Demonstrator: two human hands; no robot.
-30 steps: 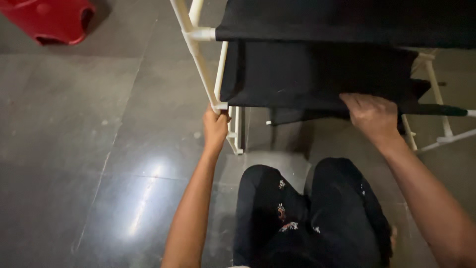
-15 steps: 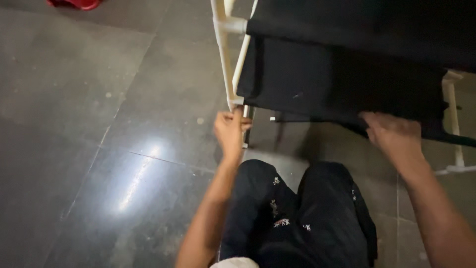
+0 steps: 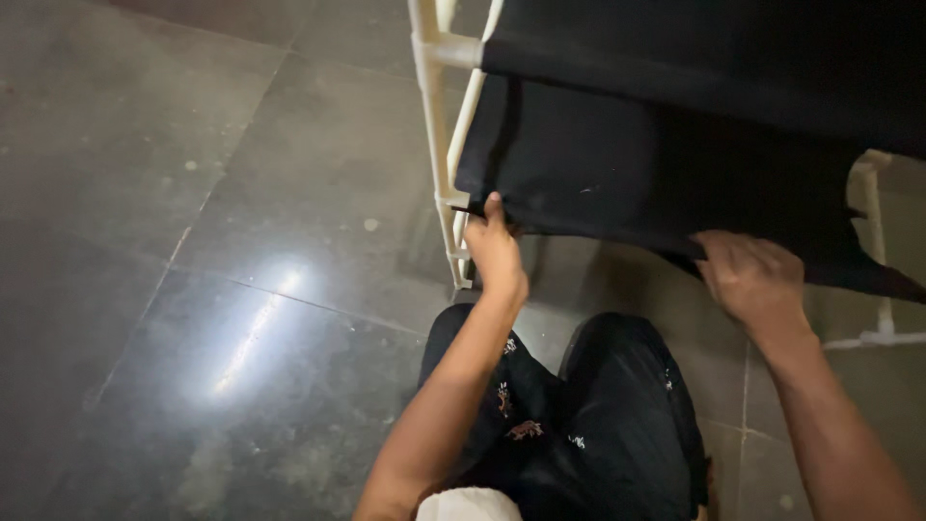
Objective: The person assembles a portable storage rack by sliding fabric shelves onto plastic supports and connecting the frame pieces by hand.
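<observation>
Black fabric shelf [image 3: 627,183] is the thing both hands are on: it is the lower cloth tier of a white tube rack [image 3: 431,145], stretched above the dark tiled floor [image 3: 193,241] right in front of the person. Nearest to me are the knees in black patterned trousers [image 3: 598,425], folded under as the person sits close to the rack. Just past them, the left hand [image 3: 497,253] is pinched shut on the front left corner of the fabric, right beside the white upright. The right hand [image 3: 748,275] lies on the front edge further along, fingers curled over the hem; whether it grips the cloth or only presses it I cannot tell.

As I judge it, the cloth could slip off its rail or bunch up, because the right part of the edge sags and dips towards the floor while only the left corner is held taut. A hard pull at that corner might also tip or twist the light frame, which looks slim at its joints.

Beyond, a second black tier [image 3: 714,68] hangs above and shades the lower one, crowding the reach. At the far right a white leg and foot rail [image 3: 878,289] stand behind the sagging edge.
</observation>
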